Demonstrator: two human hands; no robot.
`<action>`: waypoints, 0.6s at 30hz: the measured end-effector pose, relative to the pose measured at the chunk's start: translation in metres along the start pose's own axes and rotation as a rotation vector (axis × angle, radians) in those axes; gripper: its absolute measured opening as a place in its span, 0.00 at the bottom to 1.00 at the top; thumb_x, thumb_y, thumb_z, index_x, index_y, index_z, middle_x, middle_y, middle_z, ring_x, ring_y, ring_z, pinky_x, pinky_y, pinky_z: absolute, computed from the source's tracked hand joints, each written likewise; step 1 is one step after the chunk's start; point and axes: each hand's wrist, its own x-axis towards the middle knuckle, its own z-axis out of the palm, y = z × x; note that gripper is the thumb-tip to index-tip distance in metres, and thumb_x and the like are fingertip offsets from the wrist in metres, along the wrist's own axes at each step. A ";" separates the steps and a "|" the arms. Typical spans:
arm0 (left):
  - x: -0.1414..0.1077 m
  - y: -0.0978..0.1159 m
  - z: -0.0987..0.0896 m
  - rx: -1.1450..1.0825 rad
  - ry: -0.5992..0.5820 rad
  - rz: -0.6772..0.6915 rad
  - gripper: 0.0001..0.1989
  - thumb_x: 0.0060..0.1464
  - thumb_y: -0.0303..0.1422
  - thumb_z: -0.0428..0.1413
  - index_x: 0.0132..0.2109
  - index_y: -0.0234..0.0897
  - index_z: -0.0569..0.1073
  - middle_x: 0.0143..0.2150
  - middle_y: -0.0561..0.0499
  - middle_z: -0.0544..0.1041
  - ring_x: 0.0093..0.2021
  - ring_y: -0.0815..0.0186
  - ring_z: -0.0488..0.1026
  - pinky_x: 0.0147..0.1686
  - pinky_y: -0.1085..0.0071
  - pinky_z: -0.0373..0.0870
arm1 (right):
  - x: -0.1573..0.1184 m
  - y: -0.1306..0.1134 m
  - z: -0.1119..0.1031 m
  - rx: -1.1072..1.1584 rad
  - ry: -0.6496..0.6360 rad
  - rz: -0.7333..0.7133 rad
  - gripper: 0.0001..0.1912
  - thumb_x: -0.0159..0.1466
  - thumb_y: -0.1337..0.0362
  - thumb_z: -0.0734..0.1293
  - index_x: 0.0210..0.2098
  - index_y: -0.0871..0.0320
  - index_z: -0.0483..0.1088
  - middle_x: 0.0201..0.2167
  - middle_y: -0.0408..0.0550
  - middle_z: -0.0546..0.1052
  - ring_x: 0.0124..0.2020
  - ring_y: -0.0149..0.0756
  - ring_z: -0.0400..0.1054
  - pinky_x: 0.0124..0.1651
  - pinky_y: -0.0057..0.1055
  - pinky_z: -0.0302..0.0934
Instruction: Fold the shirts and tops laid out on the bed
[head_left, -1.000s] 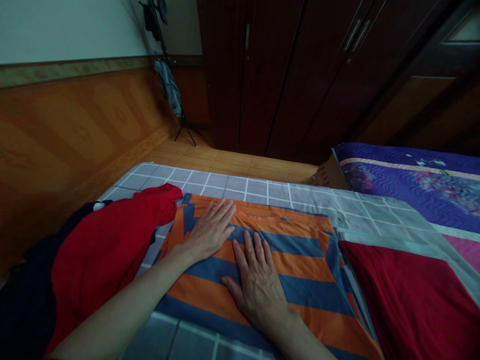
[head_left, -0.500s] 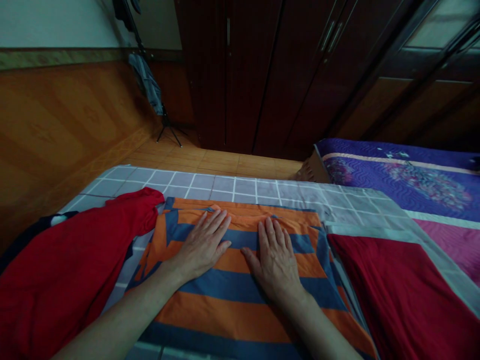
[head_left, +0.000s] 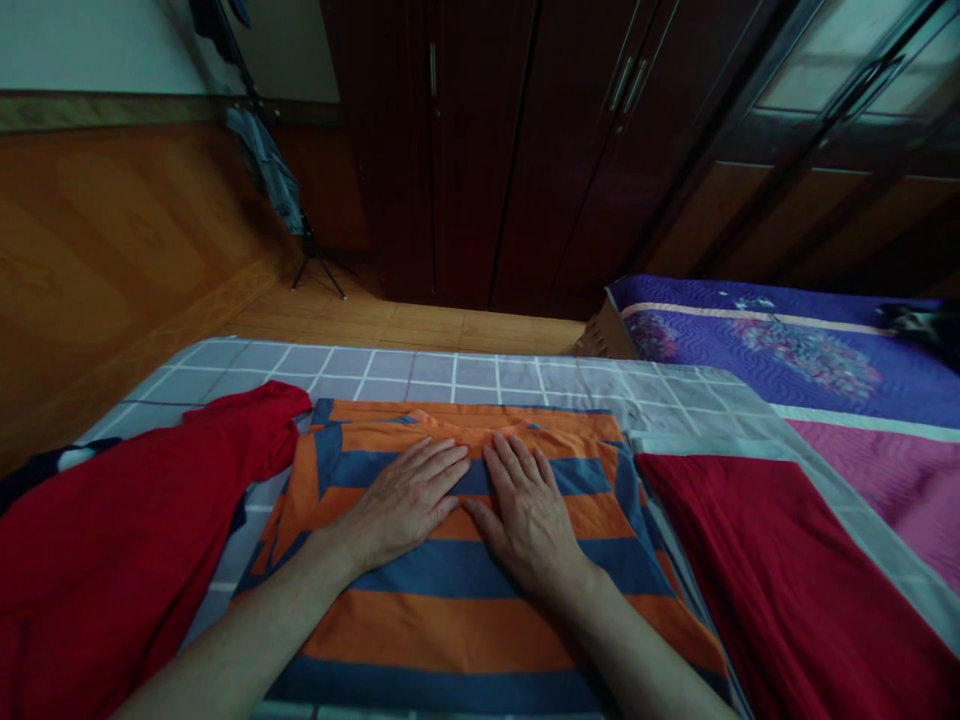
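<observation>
An orange and blue striped shirt (head_left: 480, 625) lies spread on a grey checked cloth (head_left: 390, 375), its sides folded inward and its neckline toward the far edge. My left hand (head_left: 412, 500) rests flat on the shirt just below the collar, fingers stretched out. Beside it my right hand (head_left: 529, 515) also presses flat on the fabric, fingers slightly spread. The two thumbs nearly meet over the shirt's middle. Neither hand grips the cloth.
To the left lies a loose red garment (head_left: 150, 520) over something dark. A folded red garment (head_left: 780, 570) is on the right. Beyond are a purple quilted bed cover (head_left: 675, 300), a dark wardrobe (head_left: 480, 150) and a stand with hanging clothes (head_left: 266, 170).
My hands have come closer together and slid slightly down from the collar, still flat on the shirt. The whole view has shifted a little to the right.
</observation>
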 end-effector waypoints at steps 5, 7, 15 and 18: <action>0.000 0.001 0.000 0.047 -0.042 -0.011 0.21 0.63 0.34 0.48 0.62 0.36 0.61 0.64 0.46 0.62 0.65 0.59 0.55 0.65 0.53 0.50 | 0.001 0.003 0.001 -0.025 -0.020 -0.001 0.31 0.66 0.52 0.60 0.62 0.63 0.58 0.65 0.56 0.56 0.65 0.51 0.47 0.64 0.51 0.45; 0.000 0.000 0.000 0.067 -0.040 -0.011 0.21 0.63 0.34 0.47 0.62 0.38 0.61 0.65 0.48 0.61 0.66 0.58 0.52 0.65 0.52 0.47 | 0.000 0.005 0.004 -0.065 0.029 0.107 0.32 0.65 0.51 0.61 0.61 0.67 0.59 0.64 0.62 0.56 0.65 0.54 0.47 0.63 0.51 0.46; -0.002 -0.004 0.005 0.128 -0.043 0.007 0.25 0.63 0.39 0.47 0.65 0.43 0.57 0.66 0.53 0.59 0.68 0.56 0.46 0.65 0.52 0.43 | -0.004 0.003 0.008 -0.117 0.096 0.161 0.34 0.62 0.51 0.63 0.61 0.67 0.59 0.64 0.65 0.56 0.65 0.57 0.46 0.62 0.53 0.46; -0.002 -0.004 0.004 0.142 -0.064 -0.004 0.25 0.63 0.38 0.47 0.65 0.44 0.57 0.67 0.53 0.57 0.68 0.56 0.46 0.65 0.52 0.44 | -0.003 0.005 0.003 -0.155 0.137 0.282 0.37 0.61 0.50 0.64 0.61 0.71 0.58 0.63 0.69 0.57 0.64 0.62 0.46 0.61 0.55 0.46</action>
